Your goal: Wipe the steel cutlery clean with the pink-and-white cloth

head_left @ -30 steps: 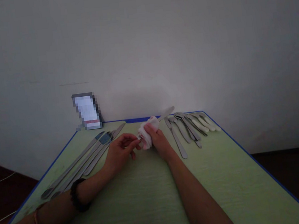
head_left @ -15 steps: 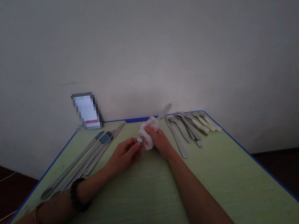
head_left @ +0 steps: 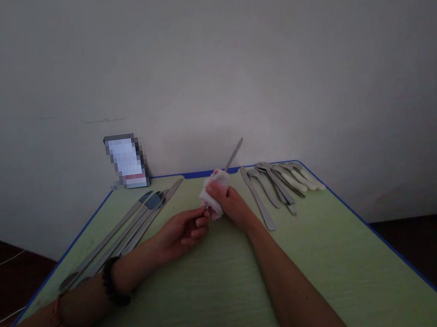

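A table knife is held above the green table, its blade slanting up and to the right. My right hand is closed around a white and pink cloth that wraps the knife's middle. My left hand pinches the end of the knife's handle between thumb and fingers, just below the cloth. Most of the handle is hidden by the cloth and my right hand.
Several knives lie slanted on the table's left. Right of my hands lie another knife, several metal pieces of cutlery and some white-handled pieces. A blurred phone-like screen leans at the back left, by the wall.
The knife has rolled so its blade shows edge-on and points more steeply up. My left hand has turned over, with its curled fingers now showing. The cloth has shifted slightly.
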`<move>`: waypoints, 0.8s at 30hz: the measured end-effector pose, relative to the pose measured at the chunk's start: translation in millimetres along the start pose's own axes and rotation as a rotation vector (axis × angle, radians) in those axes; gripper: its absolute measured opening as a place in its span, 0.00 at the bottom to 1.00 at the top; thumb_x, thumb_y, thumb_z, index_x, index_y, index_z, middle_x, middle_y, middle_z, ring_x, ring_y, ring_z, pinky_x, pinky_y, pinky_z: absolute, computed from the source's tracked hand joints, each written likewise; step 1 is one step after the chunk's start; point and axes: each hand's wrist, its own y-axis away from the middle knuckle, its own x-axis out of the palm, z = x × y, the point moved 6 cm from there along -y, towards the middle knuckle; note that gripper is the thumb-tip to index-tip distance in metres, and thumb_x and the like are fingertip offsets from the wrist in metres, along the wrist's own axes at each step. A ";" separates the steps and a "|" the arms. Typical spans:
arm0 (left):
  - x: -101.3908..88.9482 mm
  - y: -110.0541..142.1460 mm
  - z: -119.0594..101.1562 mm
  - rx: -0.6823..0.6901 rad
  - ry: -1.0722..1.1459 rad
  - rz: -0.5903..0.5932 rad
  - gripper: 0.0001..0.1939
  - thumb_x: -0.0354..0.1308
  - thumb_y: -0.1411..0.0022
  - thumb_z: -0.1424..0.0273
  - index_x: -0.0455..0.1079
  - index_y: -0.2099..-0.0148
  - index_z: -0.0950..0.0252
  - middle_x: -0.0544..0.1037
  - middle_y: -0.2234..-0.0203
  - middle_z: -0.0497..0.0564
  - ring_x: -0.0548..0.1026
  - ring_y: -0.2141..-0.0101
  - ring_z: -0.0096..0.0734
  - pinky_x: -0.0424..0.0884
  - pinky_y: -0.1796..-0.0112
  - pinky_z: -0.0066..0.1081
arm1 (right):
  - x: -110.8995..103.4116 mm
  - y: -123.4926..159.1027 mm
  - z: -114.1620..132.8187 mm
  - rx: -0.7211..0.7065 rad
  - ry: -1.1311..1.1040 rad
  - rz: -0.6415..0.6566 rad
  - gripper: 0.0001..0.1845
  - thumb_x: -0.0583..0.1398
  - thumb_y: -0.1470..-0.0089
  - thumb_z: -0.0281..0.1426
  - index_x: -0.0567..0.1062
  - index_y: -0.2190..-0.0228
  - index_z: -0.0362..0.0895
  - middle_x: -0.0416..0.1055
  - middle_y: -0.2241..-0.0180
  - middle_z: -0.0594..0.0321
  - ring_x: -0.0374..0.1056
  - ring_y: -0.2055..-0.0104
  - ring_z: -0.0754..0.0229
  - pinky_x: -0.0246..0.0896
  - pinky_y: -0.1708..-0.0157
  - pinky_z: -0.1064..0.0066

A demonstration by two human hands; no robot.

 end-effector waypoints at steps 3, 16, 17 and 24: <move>0.3 1.0 2.5 -0.016 0.044 0.014 0.06 0.50 0.36 0.75 0.64 0.67 0.70 0.58 0.82 0.41 0.59 0.86 0.16 0.48 0.90 0.14 | 1.7 2.7 5.4 -0.006 0.074 0.003 0.21 0.58 0.52 0.48 0.70 0.75 0.41 0.67 0.80 0.64 0.59 0.80 0.67 0.55 0.79 0.75; 1.1 -3.9 2.7 -0.004 0.066 0.009 0.11 0.50 0.37 0.74 0.62 0.73 0.69 0.57 0.84 0.41 0.58 0.87 0.16 0.49 0.89 0.15 | 1.6 2.8 4.7 -0.006 0.169 -0.012 0.20 0.58 0.52 0.47 0.70 0.78 0.41 0.69 0.81 0.64 0.61 0.81 0.67 0.55 0.80 0.76; 1.1 -4.4 2.5 0.000 0.067 0.015 0.10 0.50 0.37 0.74 0.62 0.73 0.69 0.56 0.84 0.41 0.58 0.87 0.16 0.49 0.89 0.15 | 1.7 2.4 3.1 0.000 0.172 -0.014 0.22 0.57 0.51 0.48 0.70 0.78 0.41 0.69 0.81 0.64 0.61 0.81 0.67 0.55 0.80 0.76; 5.2 -3.5 1.8 0.022 0.052 0.049 0.11 0.50 0.37 0.74 0.64 0.72 0.70 0.56 0.84 0.41 0.58 0.87 0.16 0.51 0.87 0.16 | -0.4 1.0 -0.1 0.016 0.170 -0.066 0.27 0.54 0.51 0.52 0.71 0.80 0.40 0.67 0.85 0.64 0.60 0.84 0.67 0.52 0.84 0.77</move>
